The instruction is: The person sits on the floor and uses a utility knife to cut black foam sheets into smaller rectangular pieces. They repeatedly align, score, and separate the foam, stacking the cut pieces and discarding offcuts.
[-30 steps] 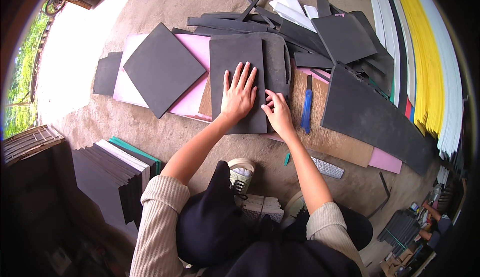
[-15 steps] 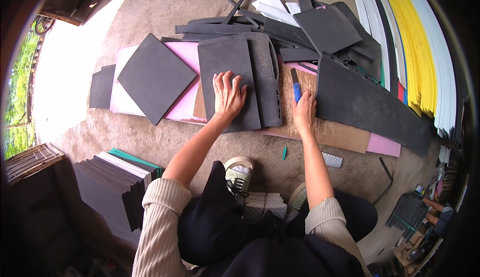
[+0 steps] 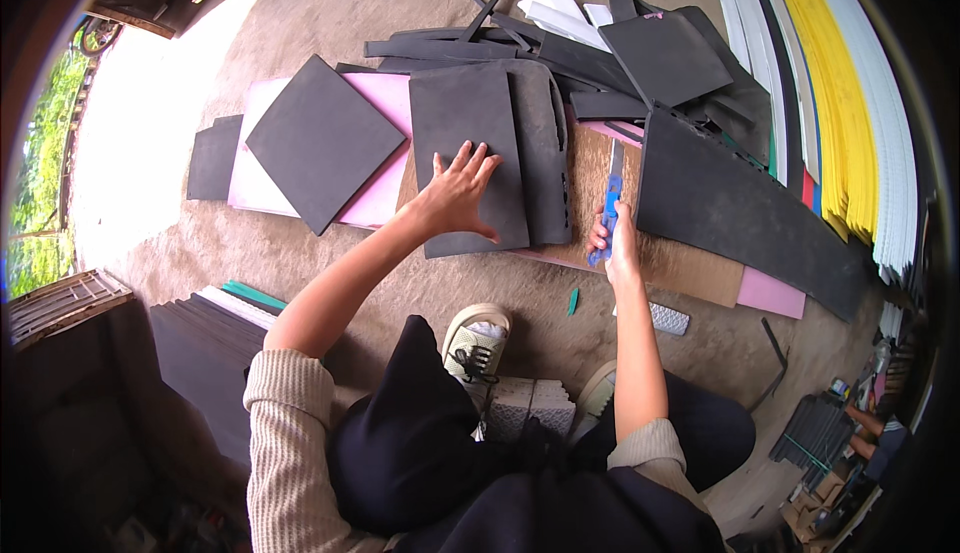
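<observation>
With fingers spread, my left hand [image 3: 460, 193] is over the lower part of a black foam sheet [image 3: 465, 113]. That rectangular sheet overlaps a second dark sheet [image 3: 541, 153] with a ragged right edge. My right hand [image 3: 620, 238] is closed around a blue utility knife [image 3: 612, 203], its blade out and pointing away from me. Under the knife lies a brown board [image 3: 690, 265]. To the left, a black square sheet [image 3: 325, 143] rests cornerwise on a pink sheet [image 3: 380, 98]. A long black sheet [image 3: 735, 208] slants off to the right of the knife.
Black and white offcuts [image 3: 560, 18] are heaped beyond the sheets. Yellow sheets [image 3: 825, 93] stand stacked at the right. A stack of dark sheets [image 3: 205, 353] is at near left, and a bundled stack [image 3: 530, 405] sits between my feet. Another person's arm [image 3: 865, 433] shows at far right.
My left hand has spread its fingers and turned, with the thumb now toward me. My right hand has raised the knife and gripped its handle more fully, turning the blade upright in view.
</observation>
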A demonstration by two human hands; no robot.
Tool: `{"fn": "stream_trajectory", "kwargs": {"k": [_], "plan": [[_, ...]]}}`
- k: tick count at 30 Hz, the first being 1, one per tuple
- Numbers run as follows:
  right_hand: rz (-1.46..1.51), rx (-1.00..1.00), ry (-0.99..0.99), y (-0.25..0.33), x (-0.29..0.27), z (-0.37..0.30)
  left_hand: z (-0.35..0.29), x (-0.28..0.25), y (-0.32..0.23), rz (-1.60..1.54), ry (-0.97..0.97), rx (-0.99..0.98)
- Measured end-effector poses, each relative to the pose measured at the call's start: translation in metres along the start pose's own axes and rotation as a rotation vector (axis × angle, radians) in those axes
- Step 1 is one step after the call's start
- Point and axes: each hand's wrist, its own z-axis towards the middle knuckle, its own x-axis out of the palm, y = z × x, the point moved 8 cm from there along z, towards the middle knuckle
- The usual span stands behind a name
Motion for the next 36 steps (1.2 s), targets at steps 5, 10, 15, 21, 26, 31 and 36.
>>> {"fn": "stream_trajectory", "kwargs": {"k": [5, 10, 15, 21, 26, 31, 36], "plan": [[-0.044, 0.035, -0.062, -0.013, -0.006, 0.003, -0.006, 0.014, -0.015, 0.265, -0.052, 0.059], [-0.137, -0.018, -0.127, -0.014, -0.017, 0.000, -0.013, 0.018, -0.019, 0.350, -0.177, 0.094], [-0.170, -0.070, -0.148, -0.010, -0.026, -0.002, -0.022, 0.026, -0.025, 0.348, -0.171, 0.082], [-0.169, -0.117, -0.173, -0.011, -0.020, 0.002, -0.024, 0.031, -0.031, 0.489, -0.094, 0.059], [-0.308, -0.194, -0.167, -0.004, -0.005, 0.008, -0.022, 0.034, -0.030, 0.474, -0.084, 0.048], [-0.523, -0.285, -0.121, 0.028, 0.037, 0.030, -0.017, 0.031, -0.031, 0.452, -0.164, 0.028], [-0.946, -0.397, 0.041, 0.065, 0.113, 0.077, 0.000, 0.013, -0.017, 0.206, -0.123, 0.048]]}}
